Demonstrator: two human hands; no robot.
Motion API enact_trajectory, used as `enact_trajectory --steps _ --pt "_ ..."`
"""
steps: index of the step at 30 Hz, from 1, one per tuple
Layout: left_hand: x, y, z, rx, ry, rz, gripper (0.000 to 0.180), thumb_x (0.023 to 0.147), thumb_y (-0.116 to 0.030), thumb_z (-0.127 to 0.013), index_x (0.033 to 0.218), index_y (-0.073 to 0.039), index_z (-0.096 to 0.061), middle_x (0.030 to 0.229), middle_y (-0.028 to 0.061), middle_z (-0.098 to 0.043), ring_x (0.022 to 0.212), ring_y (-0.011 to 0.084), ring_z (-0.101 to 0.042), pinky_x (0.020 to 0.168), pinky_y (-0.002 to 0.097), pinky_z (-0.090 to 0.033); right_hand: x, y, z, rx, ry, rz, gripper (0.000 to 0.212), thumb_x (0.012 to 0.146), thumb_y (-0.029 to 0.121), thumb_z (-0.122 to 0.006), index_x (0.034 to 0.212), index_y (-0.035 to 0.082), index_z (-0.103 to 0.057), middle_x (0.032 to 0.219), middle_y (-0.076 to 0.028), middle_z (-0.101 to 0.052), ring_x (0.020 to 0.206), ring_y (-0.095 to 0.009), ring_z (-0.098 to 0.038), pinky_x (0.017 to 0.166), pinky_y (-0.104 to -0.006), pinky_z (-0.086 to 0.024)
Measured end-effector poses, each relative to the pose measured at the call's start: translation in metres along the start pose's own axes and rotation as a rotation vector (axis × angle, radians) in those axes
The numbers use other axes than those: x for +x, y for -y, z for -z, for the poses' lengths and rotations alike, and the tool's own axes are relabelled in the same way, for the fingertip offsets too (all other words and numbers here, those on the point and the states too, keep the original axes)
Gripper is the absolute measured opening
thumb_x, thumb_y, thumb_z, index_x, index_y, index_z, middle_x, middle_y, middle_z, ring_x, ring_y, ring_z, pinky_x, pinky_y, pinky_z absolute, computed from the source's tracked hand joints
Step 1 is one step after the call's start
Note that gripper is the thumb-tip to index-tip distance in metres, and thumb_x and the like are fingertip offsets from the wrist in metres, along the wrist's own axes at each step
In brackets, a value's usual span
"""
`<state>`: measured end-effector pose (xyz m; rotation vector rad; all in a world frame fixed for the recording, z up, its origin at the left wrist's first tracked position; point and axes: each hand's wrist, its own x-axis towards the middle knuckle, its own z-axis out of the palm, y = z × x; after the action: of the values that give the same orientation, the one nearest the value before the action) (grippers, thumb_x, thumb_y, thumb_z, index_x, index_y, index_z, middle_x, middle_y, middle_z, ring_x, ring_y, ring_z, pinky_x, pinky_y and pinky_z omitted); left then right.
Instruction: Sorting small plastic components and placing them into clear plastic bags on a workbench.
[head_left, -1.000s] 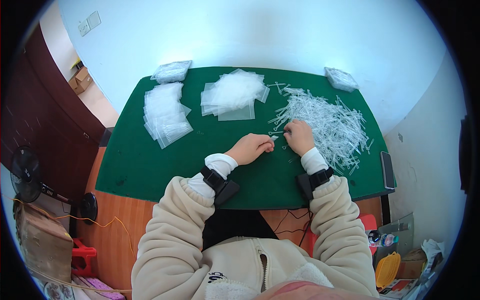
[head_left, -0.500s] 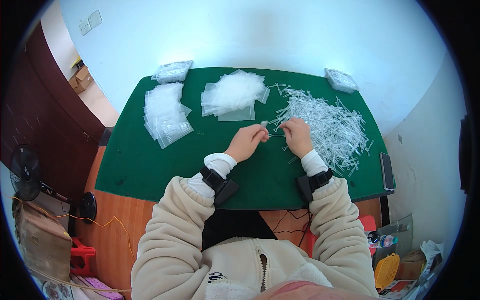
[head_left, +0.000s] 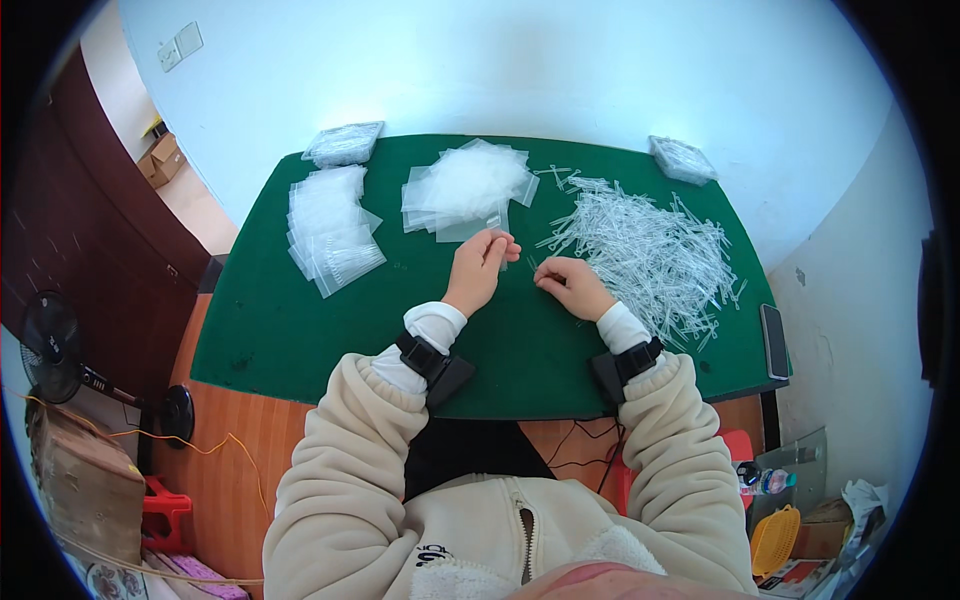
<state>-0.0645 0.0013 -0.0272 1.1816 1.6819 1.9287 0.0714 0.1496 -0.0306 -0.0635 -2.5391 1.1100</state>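
1. Clear sticks [head_left: 495, 222]: a small glassy end shows above my left hand [head_left: 481, 268], at the near edge of the bag stack. Thumb and fingers appear closed around them; count unreadable, too small and shiny.
2. Loose stick [head_left: 533, 264]: thin, at the tips of my right hand [head_left: 576, 286], between my 2 hands. Fingers curl in toward the thumb; whether they pinch it or merely touch it, I cannot tell.
3. Technique (judgement): a light pinch with ends level should suit such slick, slender pieces. Squeezing hard could make them slide or fan out; lifting by an end seems better than dragging across neighbours.
4. Right side: stick heap [head_left: 655, 265], tangled, loops pointing every way, just beyond my right hand.
5. Ahead: bag stack [head_left: 470, 190], flat and see-through. Left of it, fanned bags [head_left: 335, 235], slim clear contents visible near the lower end.
6. Periphery: left bundle [head_left: 343, 145] and right bundle [head_left: 683, 158] at the far corners; phone [head_left: 774, 340] at the right edge of the green table [head_left: 330, 350].
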Motion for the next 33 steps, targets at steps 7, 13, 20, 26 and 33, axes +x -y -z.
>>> enact_trajectory --steps 7,13,20,26,33 --pt "0.003 -0.005 0.015 0.12 0.299 0.175 0.02 0.092 -0.014 -0.044 0.097 0.002 -0.055 0.088 0.0085 -0.064 0.077 0.0137 -0.062 0.069 0.024 -0.047 -0.001 0.008 0.004 -0.113 0.042 0.188 0.006 0.076 0.005 -0.062 0.082 0.004 -0.062 0.077 -0.007 -0.059 0.068 -0.019 -0.057 0.061 -0.0289 -0.046" --pt "-0.008 -0.016 0.001 0.084 0.593 0.314 0.021 0.092 -0.017 -0.046 0.098 0.001 -0.055 0.087 0.0073 -0.064 0.075 0.013 -0.062 0.065 0.0237 -0.047 0.0 0.015 0.005 -0.058 -0.144 0.205 0.013 0.071 0.001 -0.068 0.082 0.002 -0.062 0.075 -0.006 -0.057 0.068 -0.017 -0.058 0.06 -0.0274 -0.047" --pt "-0.007 -0.012 0.002 -0.035 0.64 0.347 0.021 0.093 -0.016 -0.044 0.102 0.0 -0.055 0.088 0.0071 -0.063 0.076 0.0129 -0.061 0.067 0.0235 -0.047 -0.001 0.028 0.008 -0.061 -0.348 0.243 0.023 0.066 0.004 -0.071 0.088 0.003 -0.063 0.081 -0.007 -0.06 0.074 -0.02 -0.061 0.064 -0.0286 -0.05" --pt "-0.008 -0.012 -0.001 -0.042 0.672 0.29 0.022 0.093 -0.014 -0.044 0.106 0.0 -0.055 0.089 0.0067 -0.063 0.08 0.012 -0.06 0.07 0.0235 -0.046 -0.001 0.023 0.009 -0.202 -0.389 0.418 0.029 0.064 0.005 -0.072 0.092 0.005 -0.064 0.086 -0.008 -0.061 0.077 -0.023 -0.061 0.066 -0.0289 -0.051" --pt "-0.011 -0.017 -0.005 0.179 0.583 0.042 0.021 0.091 -0.011 -0.046 0.103 0.002 -0.056 0.09 0.0074 -0.064 0.083 0.0137 -0.06 0.077 0.0268 -0.047 -0.001 0.026 0.008 -0.186 -0.414 0.441 0.027 0.066 0.004 -0.071 0.092 0.006 -0.064 0.089 -0.009 -0.063 0.078 -0.024 -0.062 0.065 -0.0296 -0.052"
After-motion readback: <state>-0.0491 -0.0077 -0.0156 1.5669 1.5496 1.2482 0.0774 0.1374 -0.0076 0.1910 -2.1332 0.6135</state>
